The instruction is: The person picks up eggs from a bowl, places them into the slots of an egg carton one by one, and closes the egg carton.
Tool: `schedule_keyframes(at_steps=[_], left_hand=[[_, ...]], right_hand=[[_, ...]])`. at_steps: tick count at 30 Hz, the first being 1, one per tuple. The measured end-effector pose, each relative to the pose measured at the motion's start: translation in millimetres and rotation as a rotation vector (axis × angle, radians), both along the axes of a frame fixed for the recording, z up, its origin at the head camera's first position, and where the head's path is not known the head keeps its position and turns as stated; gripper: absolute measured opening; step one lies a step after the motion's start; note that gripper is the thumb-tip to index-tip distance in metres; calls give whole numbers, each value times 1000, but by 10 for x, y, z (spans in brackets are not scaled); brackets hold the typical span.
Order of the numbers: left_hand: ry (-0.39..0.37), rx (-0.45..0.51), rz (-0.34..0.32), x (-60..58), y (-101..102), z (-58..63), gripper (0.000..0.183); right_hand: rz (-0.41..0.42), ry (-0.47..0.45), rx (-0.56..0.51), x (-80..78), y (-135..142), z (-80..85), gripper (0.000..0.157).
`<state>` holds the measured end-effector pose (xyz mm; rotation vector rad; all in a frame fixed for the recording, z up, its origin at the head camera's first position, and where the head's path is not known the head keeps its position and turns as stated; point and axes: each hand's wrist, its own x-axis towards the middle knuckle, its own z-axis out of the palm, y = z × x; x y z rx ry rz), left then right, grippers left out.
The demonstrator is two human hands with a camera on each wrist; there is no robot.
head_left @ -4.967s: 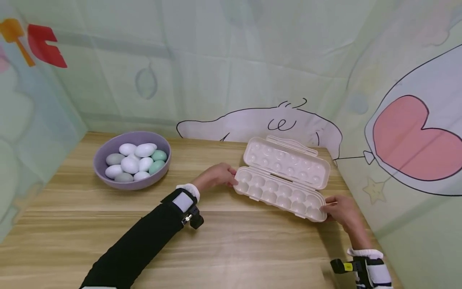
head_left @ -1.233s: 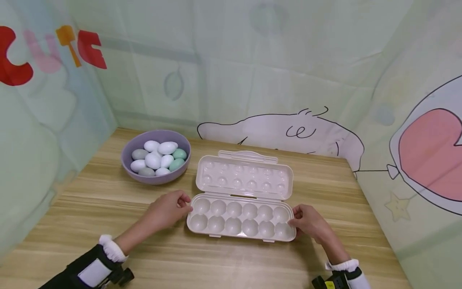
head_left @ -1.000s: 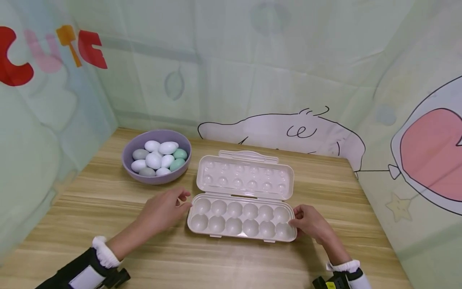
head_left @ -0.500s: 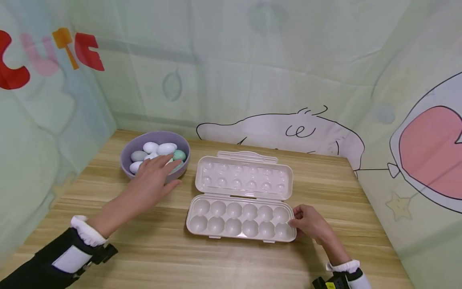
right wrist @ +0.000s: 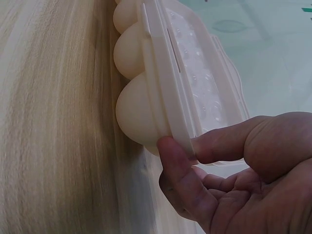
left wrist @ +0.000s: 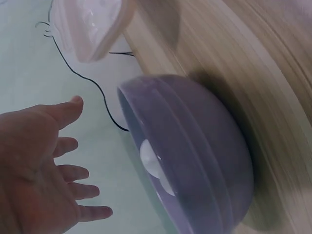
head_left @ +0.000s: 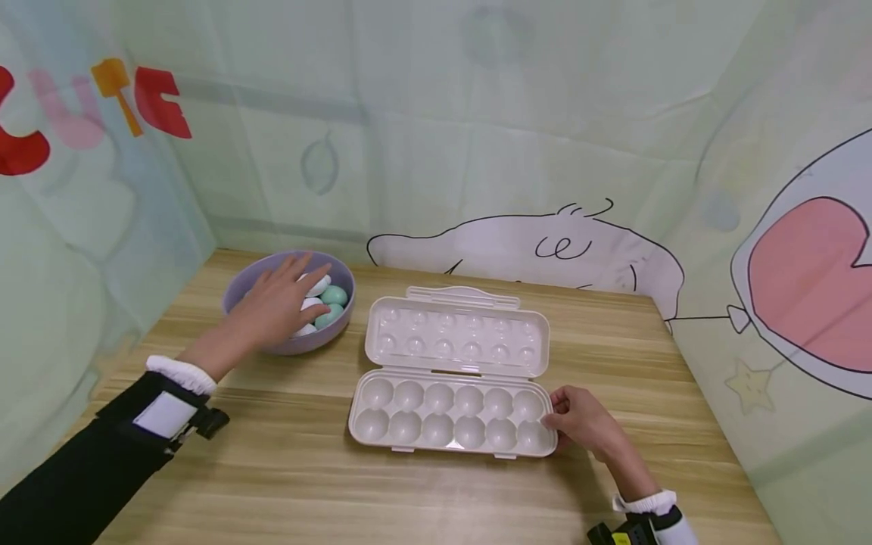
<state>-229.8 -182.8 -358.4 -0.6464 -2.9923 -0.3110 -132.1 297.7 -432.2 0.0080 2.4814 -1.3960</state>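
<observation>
A purple bowl (head_left: 293,345) at the back left of the table holds several white and green eggs (head_left: 333,295). Above it my left hand (head_left: 275,303) spreads its fingers, hiding part of the bowl and the eggs on its left side. In the left wrist view the left palm (left wrist: 29,165) is bare, apart from the bowl's rim. An egg carton (head_left: 453,435) lies with its lid (head_left: 456,337) folded back and its cups bare. My right hand (head_left: 586,424) pinches the carton's right end between thumb and fingers, as the right wrist view also shows (right wrist: 234,170).
The wooden table (head_left: 409,499) stretches in front of the carton and ends at its right edge. A printed cloth backdrop (head_left: 436,136) rises behind the table and along both sides.
The carton has come left and toward the front since the earliest frame, its lid staying up. My left hand has let go of its left end and moved over the bowl. The right hand keeps its hold.
</observation>
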Motion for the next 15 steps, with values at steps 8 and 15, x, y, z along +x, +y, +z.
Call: schedule_keyframes(at_steps=[8, 15], left_hand=[[-43, -73, -2, -333, -103, -160, 69], [-77, -87, 10, -501, -109, -252, 63]], right_hand=[[2, -2, -5, -4, -3, -5, 22], [-3, 7, -13, 8, 0, -6, 22]])
